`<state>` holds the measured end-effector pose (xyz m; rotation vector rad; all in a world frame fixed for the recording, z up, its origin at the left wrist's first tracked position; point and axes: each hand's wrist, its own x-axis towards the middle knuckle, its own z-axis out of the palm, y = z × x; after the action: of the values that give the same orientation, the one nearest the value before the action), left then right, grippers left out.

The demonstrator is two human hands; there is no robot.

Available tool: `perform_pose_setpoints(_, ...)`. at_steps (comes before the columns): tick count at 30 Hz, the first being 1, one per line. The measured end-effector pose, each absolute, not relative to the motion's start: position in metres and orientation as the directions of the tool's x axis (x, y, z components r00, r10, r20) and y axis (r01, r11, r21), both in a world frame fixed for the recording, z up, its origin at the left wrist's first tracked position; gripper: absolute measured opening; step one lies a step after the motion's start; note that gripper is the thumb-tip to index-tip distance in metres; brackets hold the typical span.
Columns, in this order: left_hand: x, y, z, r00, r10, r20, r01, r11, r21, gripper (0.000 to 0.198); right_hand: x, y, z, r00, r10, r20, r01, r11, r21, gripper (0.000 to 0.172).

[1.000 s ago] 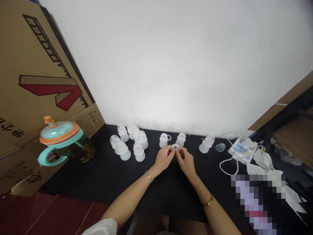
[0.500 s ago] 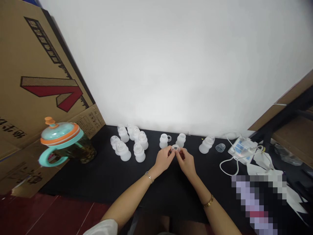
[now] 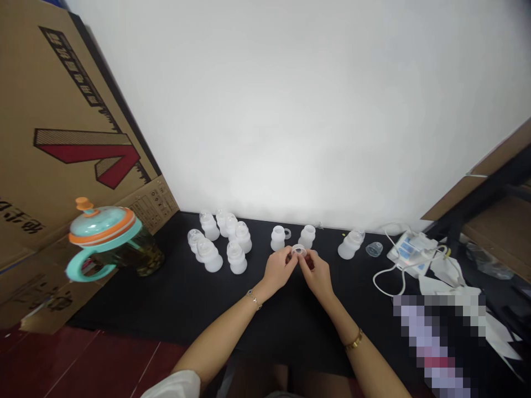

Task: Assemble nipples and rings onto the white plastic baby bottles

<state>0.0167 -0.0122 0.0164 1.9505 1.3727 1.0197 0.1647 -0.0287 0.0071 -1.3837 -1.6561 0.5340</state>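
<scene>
Head view: my left hand (image 3: pixel 279 272), right hand (image 3: pixel 317 276) both narrow grip on clear ring (image 3: pixel 298 251); frosted bottles (image 3: pixel 307 237) just beyond, on black counter (image 3: pixel 166 298).

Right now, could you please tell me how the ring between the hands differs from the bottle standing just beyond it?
The clear ring is pinched up between the left hand and right hand, while the frosted bottle stands upright on the black tabletop. The ring is flat and open-centred; the bottle is taller and closed. Both are pale and translucent.
</scene>
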Motion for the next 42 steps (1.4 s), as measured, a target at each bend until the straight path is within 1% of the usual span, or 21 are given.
perform_pose_setpoints(5,0.0170,-0.0122,0.0162,0.185,0.945,0.268,0.546,-0.326,0.771,0.035,0.1651,-0.0283,0.0067,0.017,0.933,0.360,0.542,0.294,-0.787,0.032)
perform_pose_setpoints(12,0.0183,-0.0104,0.0096,0.183,0.945,0.270,0.518,-0.327,0.791,0.037,0.1659,-0.0269,0.0044,0.007,0.932,0.362,0.532,0.303,-0.791,0.033)
perform_pose_setpoints(33,0.0181,-0.0097,0.0092,0.187,0.937,0.294,0.536,-0.348,0.769,0.034,0.1670,-0.0264,0.0026,-0.001,0.928,0.374,0.558,0.311,-0.769,0.030)
perform_pose_setpoints(42,0.0176,-0.0118,0.0112,0.184,0.946,0.269,0.535,-0.326,0.780,0.035,0.1669,-0.0265,0.0024,0.002,0.920,0.391,0.589,0.315,-0.744,0.030)
